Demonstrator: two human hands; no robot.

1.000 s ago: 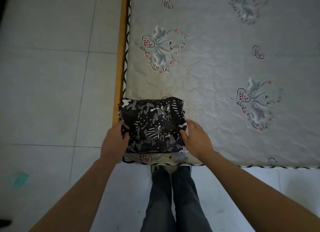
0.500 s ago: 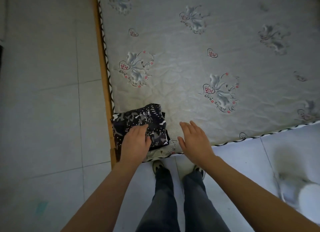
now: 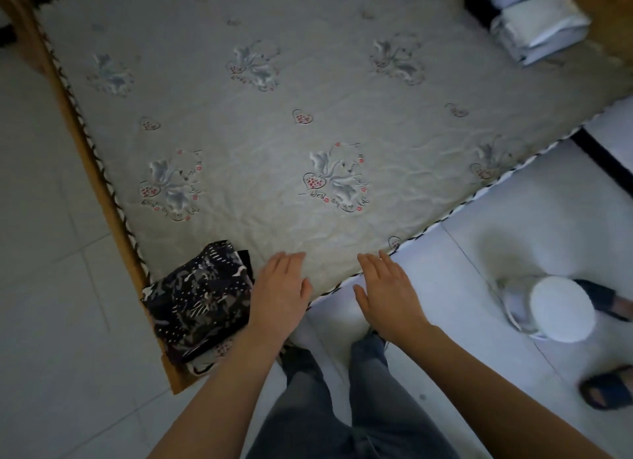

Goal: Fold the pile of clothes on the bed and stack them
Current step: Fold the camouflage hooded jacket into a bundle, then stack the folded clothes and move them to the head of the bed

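Low in the frame, my left hand (image 3: pixel 281 289) hangs flat with fingers straight, holding nothing, just beside the folded camouflage-print garment (image 3: pixel 200 296). My right hand (image 3: pixel 388 292) is likewise spread and empty, over the mattress (image 3: pixel 274 143) edge at lower centre. The folded garment sits squared on the bed's near corner, lower left, I'd say parked there as the base of the stack. Farther off, at the upper right of the frame, pale folded cloth (image 3: pixel 537 23) lies on the bed; probably my next reach.
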